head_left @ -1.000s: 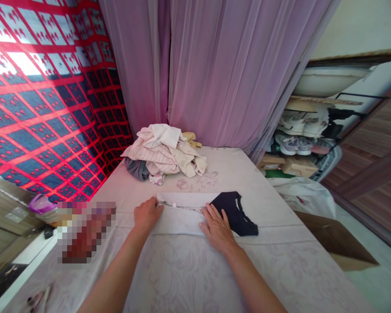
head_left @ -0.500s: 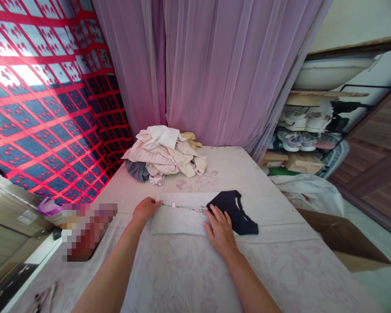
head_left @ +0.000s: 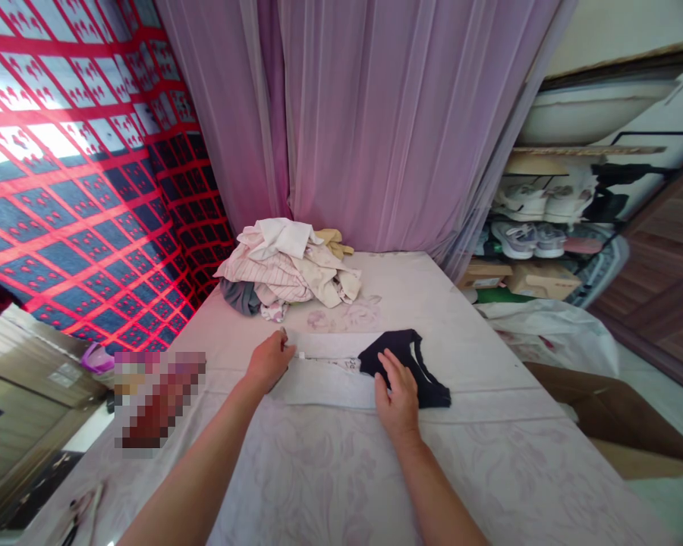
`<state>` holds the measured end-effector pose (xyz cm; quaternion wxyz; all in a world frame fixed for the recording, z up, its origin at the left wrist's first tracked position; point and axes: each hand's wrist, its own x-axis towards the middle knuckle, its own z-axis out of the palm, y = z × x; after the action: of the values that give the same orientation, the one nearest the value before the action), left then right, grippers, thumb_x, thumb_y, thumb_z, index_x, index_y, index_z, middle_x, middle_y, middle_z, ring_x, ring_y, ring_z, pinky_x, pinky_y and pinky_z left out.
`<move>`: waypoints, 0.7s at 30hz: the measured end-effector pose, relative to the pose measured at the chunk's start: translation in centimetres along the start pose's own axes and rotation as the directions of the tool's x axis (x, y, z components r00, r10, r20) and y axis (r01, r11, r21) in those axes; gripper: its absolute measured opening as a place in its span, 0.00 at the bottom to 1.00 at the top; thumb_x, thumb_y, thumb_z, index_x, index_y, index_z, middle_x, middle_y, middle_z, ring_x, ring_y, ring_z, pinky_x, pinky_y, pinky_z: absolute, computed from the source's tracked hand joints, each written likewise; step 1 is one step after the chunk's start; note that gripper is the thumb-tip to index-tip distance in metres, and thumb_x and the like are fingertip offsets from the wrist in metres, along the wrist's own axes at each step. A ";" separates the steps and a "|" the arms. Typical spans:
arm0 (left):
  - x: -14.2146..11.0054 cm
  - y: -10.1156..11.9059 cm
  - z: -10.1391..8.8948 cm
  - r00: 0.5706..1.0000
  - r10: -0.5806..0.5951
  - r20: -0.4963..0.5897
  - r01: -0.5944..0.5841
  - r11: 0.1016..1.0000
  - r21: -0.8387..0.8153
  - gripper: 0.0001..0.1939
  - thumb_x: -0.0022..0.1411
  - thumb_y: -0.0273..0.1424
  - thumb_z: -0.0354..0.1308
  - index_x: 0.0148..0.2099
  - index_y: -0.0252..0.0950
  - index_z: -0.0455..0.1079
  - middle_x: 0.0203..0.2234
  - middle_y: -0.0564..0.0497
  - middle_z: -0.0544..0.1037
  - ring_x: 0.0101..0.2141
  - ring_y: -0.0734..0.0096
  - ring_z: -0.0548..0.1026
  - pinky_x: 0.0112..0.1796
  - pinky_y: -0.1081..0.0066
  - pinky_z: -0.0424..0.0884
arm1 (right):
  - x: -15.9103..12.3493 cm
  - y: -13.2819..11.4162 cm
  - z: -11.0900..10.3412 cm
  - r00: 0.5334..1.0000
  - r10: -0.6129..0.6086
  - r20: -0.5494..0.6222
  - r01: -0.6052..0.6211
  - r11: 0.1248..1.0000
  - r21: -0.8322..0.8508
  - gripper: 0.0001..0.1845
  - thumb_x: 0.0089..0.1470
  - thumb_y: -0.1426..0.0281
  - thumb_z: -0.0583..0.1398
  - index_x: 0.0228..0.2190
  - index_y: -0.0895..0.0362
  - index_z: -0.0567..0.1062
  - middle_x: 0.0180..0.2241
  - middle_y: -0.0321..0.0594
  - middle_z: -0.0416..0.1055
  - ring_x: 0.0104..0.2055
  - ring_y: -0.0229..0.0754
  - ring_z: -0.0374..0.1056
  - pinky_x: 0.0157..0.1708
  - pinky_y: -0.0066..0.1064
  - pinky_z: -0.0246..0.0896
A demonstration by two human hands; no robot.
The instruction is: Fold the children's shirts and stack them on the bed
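Observation:
A folded shirt (head_left: 324,384), light grey with a navy part (head_left: 429,390) at its right end, lies flat on the bed in the middle of the head view. My left hand (head_left: 270,360) has its fingers curled on the shirt's left end, pinching the cloth there; the fingertips partly hide that edge. Resting on the shirt where grey meets navy, my right hand (head_left: 398,394) is open, palm down, fingers stretched out. A small white tag and some dark print show along the fold between the hands.
A heap of clothes (head_left: 278,262) sits at the bed's far left, before a purple curtain (head_left: 376,129). A blurred red object (head_left: 153,402) lies on the left edge. At right stand a shoe rack (head_left: 538,220) and an open cardboard box (head_left: 609,417).
My left hand has moved a little right with the shirt's left end, over the grey cloth. My right hand has slid right, farther onto the navy part. The view has shifted slightly.

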<state>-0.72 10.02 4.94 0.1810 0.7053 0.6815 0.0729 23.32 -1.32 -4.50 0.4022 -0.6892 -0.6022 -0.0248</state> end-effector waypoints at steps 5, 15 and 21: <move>-0.1 4.2 0.6 0.996 0.061 0.057 -0.058 0.997 -0.059 0.08 0.58 0.36 0.51 0.40 0.40 0.63 0.29 0.53 0.78 0.25 0.71 0.75 0.29 0.73 0.65 | 0.3 -0.6 -0.7 0.997 0.043 -0.064 -0.041 0.999 0.028 0.23 0.58 0.68 0.46 0.53 0.55 0.67 0.55 0.47 0.64 0.56 0.47 0.59 0.56 0.45 0.49; -0.1 9.5 5.2 0.988 0.123 0.097 -0.113 0.988 -0.108 0.07 0.54 0.33 0.54 0.37 0.39 0.66 0.28 0.49 0.79 0.34 0.64 0.77 0.33 0.70 0.66 | 0.4 -0.6 -0.5 0.998 0.052 -0.043 -0.051 0.998 0.025 0.26 0.58 0.69 0.45 0.57 0.53 0.62 0.56 0.46 0.63 0.58 0.47 0.57 0.56 0.44 0.47; 0.0 10.5 6.7 0.981 0.138 0.137 -0.107 0.971 -0.213 0.09 0.56 0.35 0.55 0.39 0.37 0.66 0.27 0.50 0.78 0.26 0.68 0.77 0.29 0.72 0.67 | 0.4 -0.8 -0.5 0.994 0.083 -0.066 -0.082 0.996 0.027 0.24 0.58 0.70 0.45 0.54 0.55 0.66 0.55 0.46 0.64 0.57 0.45 0.58 0.56 0.42 0.46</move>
<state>11.46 8.90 2.49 0.2989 0.7271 0.6099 0.1002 22.99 -1.27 -3.57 0.4313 -0.7073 -0.5595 -0.0241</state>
